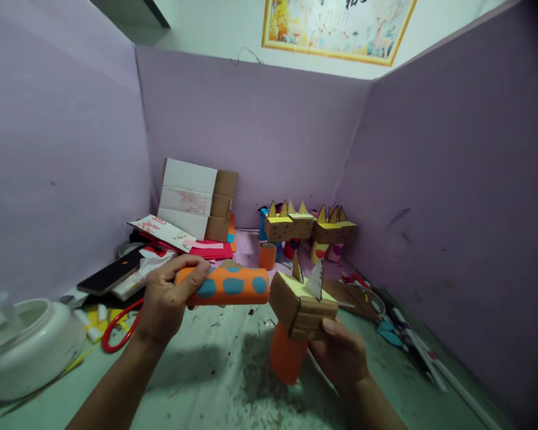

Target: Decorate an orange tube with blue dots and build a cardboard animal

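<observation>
My left hand (169,295) is closed around one end of an orange paper tube with blue spots (233,285), held level above the table. Its free end comes close to a small cardboard box head (311,316) with a yellow top and two pointed ears; whether they touch I cannot tell. My right hand (343,352) grips this box at its lower right corner, with some fingers hidden beneath. Below the box is a plain orange tube (289,355), upright or slightly tilted; whether it is joined to the box is hidden.
Several finished cardboard figures (291,227) and a short orange tube (267,255) stand at the back. On the left are a white pot (27,346), red-handled scissors (116,334), a black phone (112,272) and a folded carton (192,200). Pens (415,346) lie along the right wall.
</observation>
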Demonstrator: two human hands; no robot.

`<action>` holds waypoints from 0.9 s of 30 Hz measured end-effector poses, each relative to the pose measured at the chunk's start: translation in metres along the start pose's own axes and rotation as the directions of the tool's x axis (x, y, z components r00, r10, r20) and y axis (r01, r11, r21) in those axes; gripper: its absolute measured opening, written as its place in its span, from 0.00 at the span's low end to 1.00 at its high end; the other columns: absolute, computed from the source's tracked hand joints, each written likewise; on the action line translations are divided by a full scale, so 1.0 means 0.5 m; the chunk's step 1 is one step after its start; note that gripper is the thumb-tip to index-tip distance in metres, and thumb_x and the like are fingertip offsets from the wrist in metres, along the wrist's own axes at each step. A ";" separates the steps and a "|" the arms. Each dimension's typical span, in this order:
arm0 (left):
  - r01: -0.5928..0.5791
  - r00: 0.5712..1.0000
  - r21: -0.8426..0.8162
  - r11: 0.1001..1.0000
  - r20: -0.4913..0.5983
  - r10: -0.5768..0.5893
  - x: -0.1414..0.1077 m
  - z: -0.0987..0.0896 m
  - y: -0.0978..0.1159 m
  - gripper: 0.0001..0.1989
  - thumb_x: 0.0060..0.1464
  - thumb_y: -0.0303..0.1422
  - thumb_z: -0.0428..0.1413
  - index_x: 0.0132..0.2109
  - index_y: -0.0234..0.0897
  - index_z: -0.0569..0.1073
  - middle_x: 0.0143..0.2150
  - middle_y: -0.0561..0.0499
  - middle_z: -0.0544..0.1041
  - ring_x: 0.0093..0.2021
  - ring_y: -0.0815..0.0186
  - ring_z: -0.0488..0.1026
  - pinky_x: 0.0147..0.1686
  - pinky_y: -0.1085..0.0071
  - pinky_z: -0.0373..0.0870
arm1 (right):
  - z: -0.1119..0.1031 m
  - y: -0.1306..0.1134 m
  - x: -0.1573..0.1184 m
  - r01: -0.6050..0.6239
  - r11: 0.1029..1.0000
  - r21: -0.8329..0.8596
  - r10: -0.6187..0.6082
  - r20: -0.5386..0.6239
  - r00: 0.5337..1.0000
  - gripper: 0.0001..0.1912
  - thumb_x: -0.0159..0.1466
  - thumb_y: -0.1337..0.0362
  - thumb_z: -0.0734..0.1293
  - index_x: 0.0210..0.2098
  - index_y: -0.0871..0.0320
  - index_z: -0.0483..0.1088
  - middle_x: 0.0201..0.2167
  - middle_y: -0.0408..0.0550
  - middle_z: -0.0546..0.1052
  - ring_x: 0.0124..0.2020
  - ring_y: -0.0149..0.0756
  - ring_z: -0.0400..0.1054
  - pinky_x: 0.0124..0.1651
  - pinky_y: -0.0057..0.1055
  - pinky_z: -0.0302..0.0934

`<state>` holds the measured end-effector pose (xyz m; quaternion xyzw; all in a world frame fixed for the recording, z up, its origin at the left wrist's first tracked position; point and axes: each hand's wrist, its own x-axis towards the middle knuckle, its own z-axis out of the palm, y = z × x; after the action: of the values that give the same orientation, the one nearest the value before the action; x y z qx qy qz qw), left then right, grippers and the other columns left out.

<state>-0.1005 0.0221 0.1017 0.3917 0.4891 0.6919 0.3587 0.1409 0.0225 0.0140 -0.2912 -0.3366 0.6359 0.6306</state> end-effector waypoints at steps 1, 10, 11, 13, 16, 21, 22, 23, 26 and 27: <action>-0.003 0.999 0.027 1.000 0.040 0.002 0.002 0.001 -0.005 0.09 0.35 0.34 0.66 0.23 0.34 0.77 0.16 0.54 0.68 0.14 0.73 0.59 0.10 0.78 0.53 | -0.002 0.001 0.001 -0.006 1.000 -0.008 0.006 0.004 1.000 0.31 0.42 0.60 0.72 0.48 0.54 0.72 0.34 0.51 0.81 0.40 0.53 0.75 0.48 0.50 0.65; 0.031 0.962 -0.004 1.000 0.271 -0.028 0.011 -0.005 -0.032 0.18 0.36 0.44 0.66 0.29 0.34 0.76 0.17 0.55 0.66 0.14 0.72 0.60 0.09 0.77 0.57 | 0.007 -0.013 -0.003 0.008 1.000 0.006 -0.008 -0.005 1.000 0.33 0.39 0.64 0.69 0.48 0.52 0.72 0.36 0.50 0.81 0.44 0.54 0.74 0.50 0.49 0.66; 0.057 0.948 -0.003 0.998 0.313 -0.053 0.012 -0.006 -0.030 0.19 0.35 0.44 0.67 0.31 0.34 0.76 0.19 0.54 0.68 0.15 0.71 0.62 0.10 0.76 0.59 | 0.007 -0.014 -0.002 0.012 1.000 0.014 -0.012 -0.021 1.000 0.33 0.39 0.64 0.69 0.48 0.52 0.72 0.37 0.50 0.81 0.45 0.54 0.74 0.50 0.49 0.66; 0.089 0.920 0.015 0.996 0.383 -0.088 0.014 -0.012 -0.026 0.21 0.35 0.44 0.67 0.35 0.34 0.76 0.21 0.51 0.71 0.16 0.68 0.65 0.12 0.74 0.63 | 0.003 -0.016 0.000 0.019 1.000 0.023 -0.018 -0.054 0.998 0.33 0.39 0.64 0.69 0.48 0.52 0.72 0.39 0.51 0.81 0.45 0.55 0.73 0.49 0.50 0.65; 0.079 0.906 0.065 0.995 0.413 -0.099 0.019 -0.022 -0.020 0.23 0.34 0.40 0.68 0.39 0.34 0.76 0.22 0.49 0.74 0.17 0.69 0.66 0.14 0.77 0.61 | -0.004 -0.018 0.002 0.029 0.999 0.025 -0.026 -0.086 0.996 0.33 0.39 0.64 0.69 0.48 0.51 0.72 0.40 0.51 0.81 0.45 0.55 0.73 0.49 0.50 0.65; 0.021 0.938 0.106 0.994 0.343 -0.057 0.015 -0.025 -0.009 0.22 0.28 0.32 0.70 0.37 0.37 0.77 0.27 0.50 0.75 0.20 0.72 0.65 0.15 0.79 0.60 | 0.007 -0.022 -0.004 0.022 1.000 0.012 -0.021 -0.062 0.998 0.32 0.38 0.65 0.67 0.45 0.52 0.73 0.36 0.51 0.81 0.45 0.55 0.73 0.51 0.52 0.64; -0.013 0.944 0.126 0.992 0.328 -0.029 0.013 -0.024 -0.006 0.21 0.27 0.32 0.70 0.35 0.36 0.77 0.27 0.50 0.75 0.20 0.71 0.66 0.16 0.79 0.61 | 0.010 -0.023 -0.006 0.016 1.000 -0.003 -0.016 -0.037 0.999 0.31 0.38 0.64 0.66 0.45 0.52 0.74 0.35 0.51 0.81 0.45 0.55 0.73 0.52 0.53 0.63; -0.050 0.945 0.158 0.986 0.326 -0.005 0.011 -0.023 -0.003 0.21 0.27 0.32 0.70 0.34 0.36 0.77 0.28 0.50 0.75 0.21 0.70 0.66 0.17 0.78 0.62 | 0.013 -0.024 -0.008 0.012 1.000 -0.017 -0.012 -0.013 1.000 0.31 0.38 0.64 0.66 0.44 0.52 0.74 0.34 0.51 0.81 0.44 0.55 0.74 0.52 0.53 0.63; -0.120 0.916 0.297 0.947 0.401 -0.010 0.011 -0.025 0.003 0.19 0.29 0.33 0.68 0.35 0.36 0.77 0.29 0.52 0.74 0.25 0.69 0.68 0.22 0.76 0.66 | 0.015 -0.025 -0.009 0.004 1.000 -0.018 -0.004 0.012 1.000 0.31 0.37 0.65 0.66 0.43 0.52 0.75 0.31 0.49 0.82 0.43 0.55 0.74 0.50 0.52 0.65; -0.127 0.901 0.337 0.933 0.434 -0.034 0.013 -0.028 0.004 0.19 0.31 0.34 0.67 0.36 0.36 0.76 0.29 0.53 0.74 0.26 0.69 0.68 0.23 0.76 0.67 | 0.014 -0.025 -0.009 0.001 1.000 -0.003 -0.001 0.002 1.000 0.31 0.36 0.66 0.66 0.43 0.52 0.75 0.30 0.49 0.82 0.42 0.54 0.75 0.49 0.51 0.67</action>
<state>-0.1158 0.0217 0.1019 0.6056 0.5049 0.4959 0.3639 0.1432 0.0172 0.0278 -0.2911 -0.3383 0.6354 0.6301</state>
